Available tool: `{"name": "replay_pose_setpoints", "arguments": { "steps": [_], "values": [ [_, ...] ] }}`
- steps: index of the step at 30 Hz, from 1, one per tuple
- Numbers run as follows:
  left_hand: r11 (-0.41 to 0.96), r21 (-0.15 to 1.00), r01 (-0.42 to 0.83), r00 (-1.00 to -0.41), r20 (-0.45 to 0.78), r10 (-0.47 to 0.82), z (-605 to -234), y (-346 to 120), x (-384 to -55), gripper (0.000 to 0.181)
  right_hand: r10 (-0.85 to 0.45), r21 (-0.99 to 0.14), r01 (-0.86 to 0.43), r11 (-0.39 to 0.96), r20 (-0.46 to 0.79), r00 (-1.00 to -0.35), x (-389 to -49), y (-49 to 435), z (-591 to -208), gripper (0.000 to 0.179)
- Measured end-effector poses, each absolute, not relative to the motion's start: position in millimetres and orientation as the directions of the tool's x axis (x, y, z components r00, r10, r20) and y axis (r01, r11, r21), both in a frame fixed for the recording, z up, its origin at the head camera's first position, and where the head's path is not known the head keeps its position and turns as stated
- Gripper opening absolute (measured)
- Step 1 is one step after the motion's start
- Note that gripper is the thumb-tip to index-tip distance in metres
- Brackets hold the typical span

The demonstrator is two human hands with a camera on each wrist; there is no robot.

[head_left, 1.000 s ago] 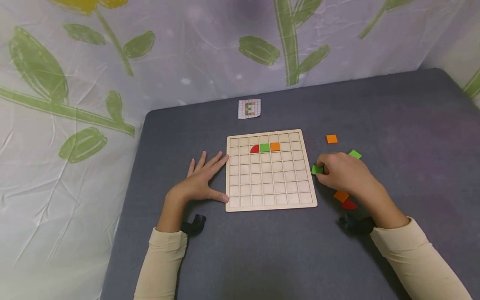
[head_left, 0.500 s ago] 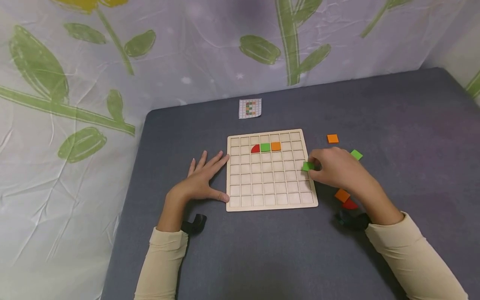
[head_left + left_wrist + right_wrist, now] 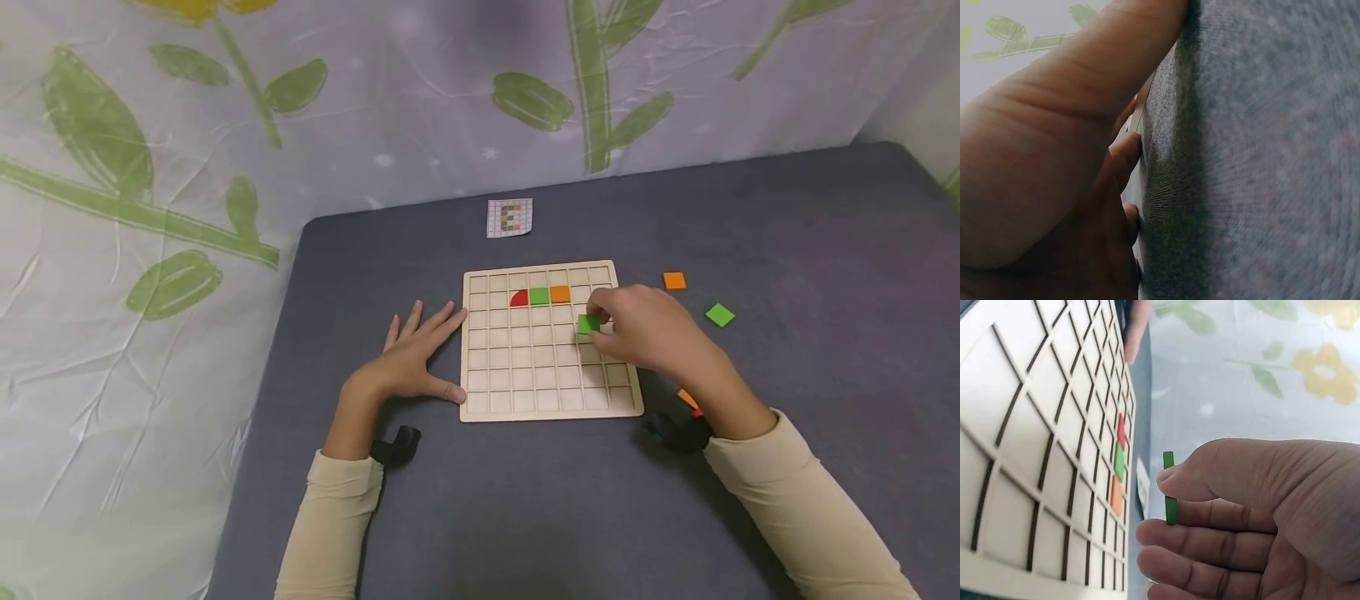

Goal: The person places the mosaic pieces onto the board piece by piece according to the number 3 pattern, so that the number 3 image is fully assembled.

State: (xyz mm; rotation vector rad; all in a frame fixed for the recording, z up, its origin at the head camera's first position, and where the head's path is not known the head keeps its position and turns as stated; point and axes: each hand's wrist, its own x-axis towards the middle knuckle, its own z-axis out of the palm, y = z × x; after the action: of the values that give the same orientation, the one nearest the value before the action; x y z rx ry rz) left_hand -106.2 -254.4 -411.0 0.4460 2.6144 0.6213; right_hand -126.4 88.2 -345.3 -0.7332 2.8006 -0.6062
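A pale wooden grid board lies on the dark table. In its second row sit a red quarter-round tile, a green square tile and an orange square tile, side by side. My right hand pinches another green square tile between thumb and fingers, over the board's right half. The right wrist view shows this held tile edge-on, apart from the board. My left hand lies with spread fingers, thumb and a fingertip at the board's left edge.
Right of the board lie an orange tile and a green tile. Another orange tile and a red piece are partly hidden by the right wrist. A small printed pattern card lies behind the board, near the flower-patterned cloth.
My right hand has carried the green tile leftward from beside the board's right edge to over its grid. The left hand stays at the board's left edge.
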Motion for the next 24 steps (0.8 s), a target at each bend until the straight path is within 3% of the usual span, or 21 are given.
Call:
{"name": "replay_pose_setpoints", "arguments": {
  "steps": [24],
  "values": [
    [0.856,0.475,0.205,-0.865,-0.321,0.385,-409.0,-252.0,-106.0,0.127,-0.522,-0.459,-0.437,0.773,-0.069,-0.850,-133.6,64.0,-349.0,0.017]
  ]
}}
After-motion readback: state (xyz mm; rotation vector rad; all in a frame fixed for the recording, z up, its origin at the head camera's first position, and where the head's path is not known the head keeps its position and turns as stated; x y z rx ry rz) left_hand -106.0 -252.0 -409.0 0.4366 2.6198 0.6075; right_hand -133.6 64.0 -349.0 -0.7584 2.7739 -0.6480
